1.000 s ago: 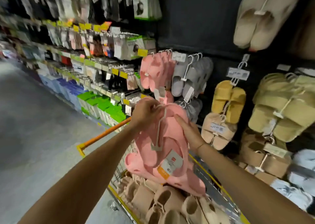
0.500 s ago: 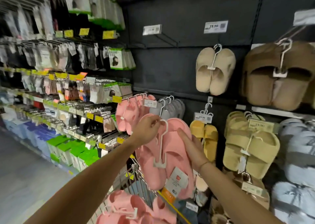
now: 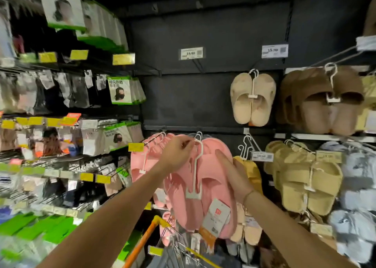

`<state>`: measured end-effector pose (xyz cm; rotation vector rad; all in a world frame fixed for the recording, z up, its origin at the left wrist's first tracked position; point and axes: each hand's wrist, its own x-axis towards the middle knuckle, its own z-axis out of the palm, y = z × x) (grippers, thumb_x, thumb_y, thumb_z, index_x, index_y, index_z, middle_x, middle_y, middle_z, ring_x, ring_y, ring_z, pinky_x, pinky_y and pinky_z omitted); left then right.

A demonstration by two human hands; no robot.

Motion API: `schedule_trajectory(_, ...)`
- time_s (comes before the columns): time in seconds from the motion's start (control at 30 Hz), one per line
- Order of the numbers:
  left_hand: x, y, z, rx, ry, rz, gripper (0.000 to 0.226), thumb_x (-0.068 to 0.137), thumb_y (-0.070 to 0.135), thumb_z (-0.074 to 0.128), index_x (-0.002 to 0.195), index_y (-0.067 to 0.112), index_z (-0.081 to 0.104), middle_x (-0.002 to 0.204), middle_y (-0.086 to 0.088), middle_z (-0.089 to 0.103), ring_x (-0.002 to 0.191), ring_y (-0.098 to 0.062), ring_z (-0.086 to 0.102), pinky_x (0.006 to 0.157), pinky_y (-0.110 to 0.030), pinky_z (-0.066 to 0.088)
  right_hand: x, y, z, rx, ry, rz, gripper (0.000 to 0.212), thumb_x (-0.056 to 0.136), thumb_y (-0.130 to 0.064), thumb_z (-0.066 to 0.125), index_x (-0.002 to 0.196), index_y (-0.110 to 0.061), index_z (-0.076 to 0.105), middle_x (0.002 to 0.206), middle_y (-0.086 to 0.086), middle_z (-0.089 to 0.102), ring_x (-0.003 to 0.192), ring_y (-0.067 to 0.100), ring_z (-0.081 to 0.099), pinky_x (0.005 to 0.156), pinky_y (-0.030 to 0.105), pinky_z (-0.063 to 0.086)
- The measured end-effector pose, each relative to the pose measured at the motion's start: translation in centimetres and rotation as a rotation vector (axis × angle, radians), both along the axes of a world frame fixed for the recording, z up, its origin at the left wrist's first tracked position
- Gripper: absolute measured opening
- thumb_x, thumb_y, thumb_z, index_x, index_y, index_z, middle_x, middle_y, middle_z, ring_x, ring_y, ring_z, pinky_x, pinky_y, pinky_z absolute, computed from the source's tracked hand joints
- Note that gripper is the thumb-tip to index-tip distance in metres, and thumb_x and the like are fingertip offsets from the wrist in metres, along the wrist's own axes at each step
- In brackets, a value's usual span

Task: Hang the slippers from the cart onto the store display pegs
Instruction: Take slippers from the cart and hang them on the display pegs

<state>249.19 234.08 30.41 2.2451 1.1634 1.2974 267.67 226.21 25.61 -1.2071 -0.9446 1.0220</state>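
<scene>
A pair of pink slippers point(image 3: 205, 188) hangs on a white plastic hanger point(image 3: 195, 172), with a price tag point(image 3: 216, 214) dangling from its lower end. My left hand point(image 3: 179, 152) pinches the hanger's hook at the top. Against the pair's right side, my right hand point(image 3: 234, 172) lies with fingers straight. The pair is held up in front of the display wall, level with the pink slippers point(image 3: 146, 161) hanging on a peg at the left. The orange and yellow cart point(image 3: 150, 235) sits below.
Beige point(image 3: 252, 98) and brown slippers point(image 3: 323, 100) hang on upper pegs. Yellow point(image 3: 250, 172), straw-coloured point(image 3: 305, 178) and pale blue pairs point(image 3: 358, 196) fill the lower right. An unused peg with price label point(image 3: 191, 53) juts from the dark upper panel. Packaged goods shelves point(image 3: 61, 125) line the left.
Both hands have lifted the pink pair up out of the cart and toward the display wall. The view has turned from the aisle to the pegs.
</scene>
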Motion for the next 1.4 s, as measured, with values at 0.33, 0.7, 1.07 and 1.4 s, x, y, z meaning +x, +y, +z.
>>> schedule_trajectory(0.33, 0.8, 1.1, 3.9, 0.046, -0.047, 0.005, 0.018, 0.096, 0.024, 0.062, 0.097, 0.021, 0.08, 0.099, 0.007, 0.077, 0.094, -0.009, 0.067, 0.086, -0.026, 0.05, 0.0, 0.7, 4.4, -0.016, -0.025, -0.101, 0.076, 0.067, -0.072, 0.074, 0.123, -0.023, 0.057, 0.11, 0.002, 0.069, 0.096, 0.024, 0.07, 0.088, 0.046, 0.059)
schedule_trajectory(0.7, 0.2, 9.2, 14.8, 0.187, -0.082, 0.043, 0.015, 0.092, 0.03, 0.066, 0.092, 0.029, 0.081, 0.083, 0.02, 0.072, 0.081, 0.004, 0.065, 0.071, -0.004, 0.043, -0.7, 10.1, 13.7, 0.165, -0.055, -0.172, 0.067, 0.071, -0.068, 0.072, 0.118, -0.021, 0.062, 0.105, 0.004, 0.072, 0.092, 0.024, 0.071, 0.084, 0.044, 0.06)
schedule_trajectory(1.07, 0.8, 21.0, 21.1, 0.216, -0.205, -0.074, 0.02, 0.095, 0.026, 0.061, 0.096, 0.02, 0.081, 0.088, 0.01, 0.076, 0.087, -0.006, 0.07, 0.076, -0.022, 0.054, 0.4, 21.1, 20.6, 0.302, -0.115, -0.257, 0.073, 0.065, -0.07, 0.074, 0.112, -0.016, 0.067, 0.101, 0.005, 0.076, 0.09, 0.025, 0.074, 0.08, 0.046, 0.062)
schedule_trajectory(1.4, 2.0, 24.0, 21.7, 0.266, -0.327, -0.182, 0.019, 0.092, 0.022, 0.066, 0.102, 0.032, 0.079, 0.082, 0.03, 0.07, 0.084, 0.013, 0.064, 0.08, -0.016, 0.054, 1.5, 24.7, 22.3, 0.365, -0.094, -0.288, 0.057, 0.076, -0.059, 0.074, 0.109, -0.013, 0.068, 0.098, 0.006, 0.076, 0.09, 0.026, 0.074, 0.076, 0.043, 0.062)
